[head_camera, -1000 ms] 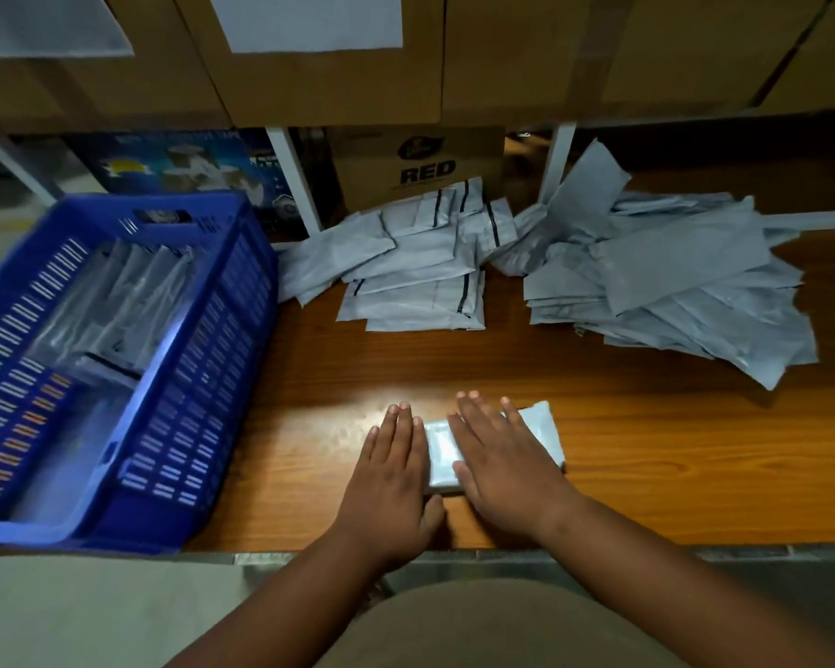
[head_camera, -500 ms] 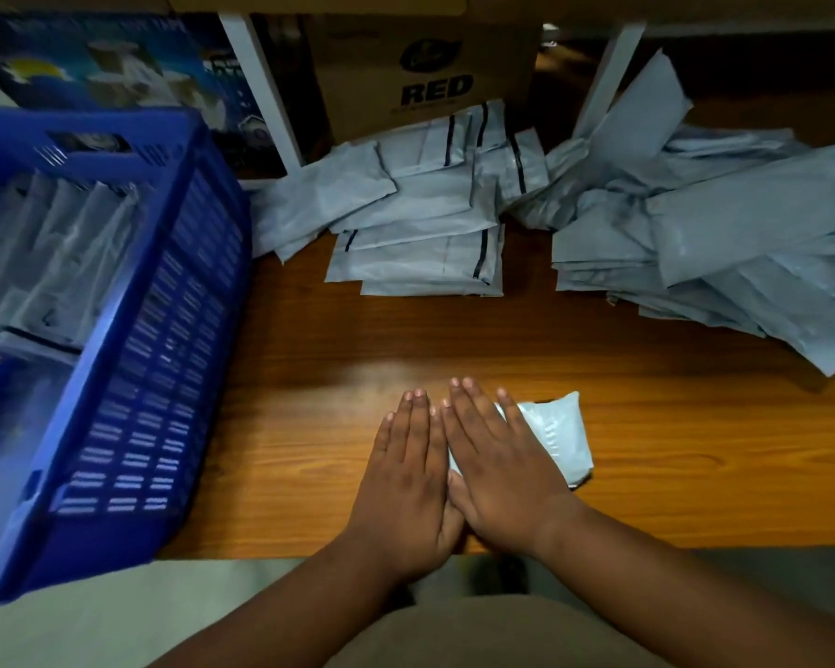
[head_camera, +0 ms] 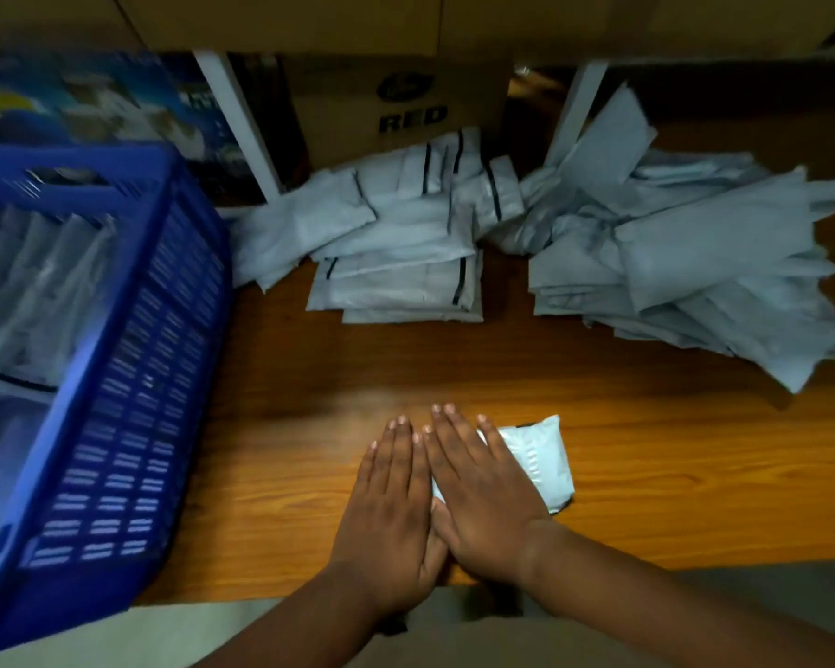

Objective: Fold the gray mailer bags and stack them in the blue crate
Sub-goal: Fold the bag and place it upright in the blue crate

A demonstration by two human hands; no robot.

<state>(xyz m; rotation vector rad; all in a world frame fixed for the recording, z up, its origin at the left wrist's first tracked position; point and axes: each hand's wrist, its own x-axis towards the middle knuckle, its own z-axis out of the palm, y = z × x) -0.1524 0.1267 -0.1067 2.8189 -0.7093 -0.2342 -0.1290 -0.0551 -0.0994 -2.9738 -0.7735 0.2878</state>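
A small folded gray mailer bag (head_camera: pixel 541 460) lies on the wooden table near its front edge. My right hand (head_camera: pixel 483 494) presses flat on its left part with straight fingers. My left hand (head_camera: pixel 391 508) lies flat right beside it, fingers straight, covering the bag's left end. The blue crate (head_camera: pixel 131 378) stands at the left with several folded gray bags (head_camera: pixel 35 286) stacked inside. A heap of loose gray mailer bags (head_camera: pixel 695 262) fills the back right, and a smaller pile with black strips (head_camera: pixel 406 248) lies at the back middle.
The wooden table (head_camera: pixel 671 450) runs to the right of my hands. A cardboard box marked RED (head_camera: pixel 401 113) stands behind the piles, between white shelf legs (head_camera: pixel 237 122). A blue printed box (head_camera: pixel 83 103) sits behind the crate. More cardboard boxes fill the shelf above.
My hands have slid together over the folded bag, so the left hand now touches the right. The view has tipped down and shifted closer to the table.
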